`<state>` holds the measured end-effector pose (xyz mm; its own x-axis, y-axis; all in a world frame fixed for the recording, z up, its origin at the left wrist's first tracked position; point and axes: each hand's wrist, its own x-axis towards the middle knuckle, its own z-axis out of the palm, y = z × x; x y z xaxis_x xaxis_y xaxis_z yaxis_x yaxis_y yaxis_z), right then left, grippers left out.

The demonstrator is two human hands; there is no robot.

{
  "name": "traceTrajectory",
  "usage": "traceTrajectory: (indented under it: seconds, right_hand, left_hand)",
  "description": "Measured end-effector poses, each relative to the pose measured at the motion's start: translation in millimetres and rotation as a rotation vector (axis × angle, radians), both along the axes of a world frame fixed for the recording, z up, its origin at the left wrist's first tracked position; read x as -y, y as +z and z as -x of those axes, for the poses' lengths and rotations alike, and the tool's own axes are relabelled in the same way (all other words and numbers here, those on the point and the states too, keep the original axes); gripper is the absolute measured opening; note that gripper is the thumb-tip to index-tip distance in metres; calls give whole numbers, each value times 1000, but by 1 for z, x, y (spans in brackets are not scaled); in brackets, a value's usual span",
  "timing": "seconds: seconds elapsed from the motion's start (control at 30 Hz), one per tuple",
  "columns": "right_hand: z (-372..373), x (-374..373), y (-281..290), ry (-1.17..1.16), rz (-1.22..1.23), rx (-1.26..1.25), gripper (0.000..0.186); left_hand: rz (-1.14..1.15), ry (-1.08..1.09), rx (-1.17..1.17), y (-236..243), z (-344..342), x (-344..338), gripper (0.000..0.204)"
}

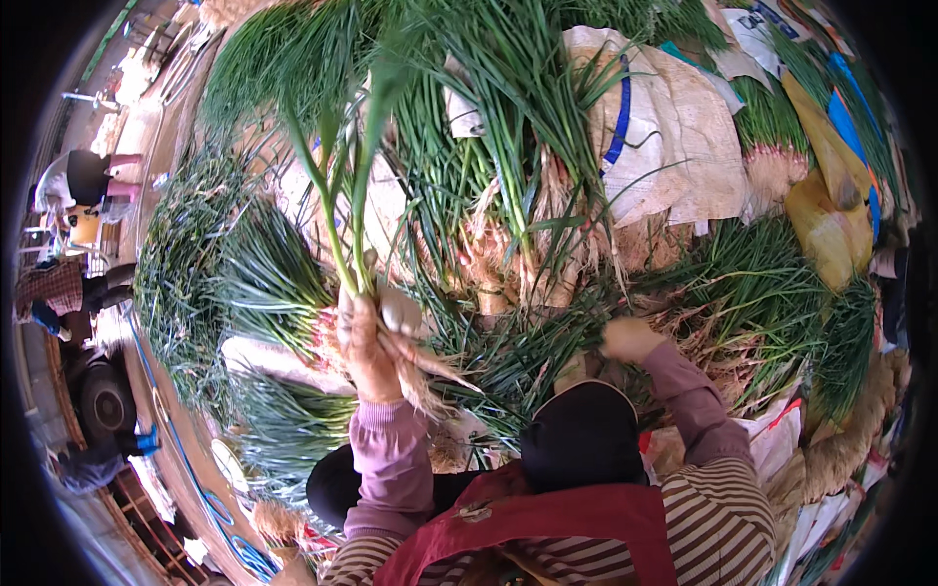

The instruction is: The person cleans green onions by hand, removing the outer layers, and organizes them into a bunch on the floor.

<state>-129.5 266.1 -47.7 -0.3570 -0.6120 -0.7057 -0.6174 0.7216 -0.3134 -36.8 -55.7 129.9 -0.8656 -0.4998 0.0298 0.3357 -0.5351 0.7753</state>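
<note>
My left hand (pixel 365 354) is closed around several spring onions. Their green stalks (pixel 335 225) point up and away from me, with white bulbs (pixel 400 311) and pale stringy roots (pixel 418 379) hanging beside the fingers. Lower on the right, my right hand (pixel 630 339) hovers at or on loose green leaves (pixel 547 342); it is smeared, so its fingers and anything in them cannot be made out. Just beyond it, a bunch of spring onions with long tan roots (pixel 552 234) leans among others.
Green bundles (pixel 264 264) with reddish bases lie to the left, beside a pale roll (pixel 278 363). Whitish sacking (pixel 669 127) covers a heap at the back right, near a yellow bag (pixel 831 230). A blue hose (pixel 176 430) runs along the left. Other people (pixel 73 288) are at the far left.
</note>
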Motion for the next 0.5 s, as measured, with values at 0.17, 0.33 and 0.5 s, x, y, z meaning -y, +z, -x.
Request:
traceTrajectory:
  seconds: [0.17,0.33,0.5]
  right_hand:
    - [28,116,41,-620,640,-190,31]
    - [58,157,-2,-948,711,-182,33]
    - [49,153,-11,-1022,979,382,20]
  left_hand:
    - [-191,-80,318,-43,0,3,32]
    - [-244,-336,531,-99,-4,-6,27]
    - [-122,-248,732,-116,-6,-30,18]
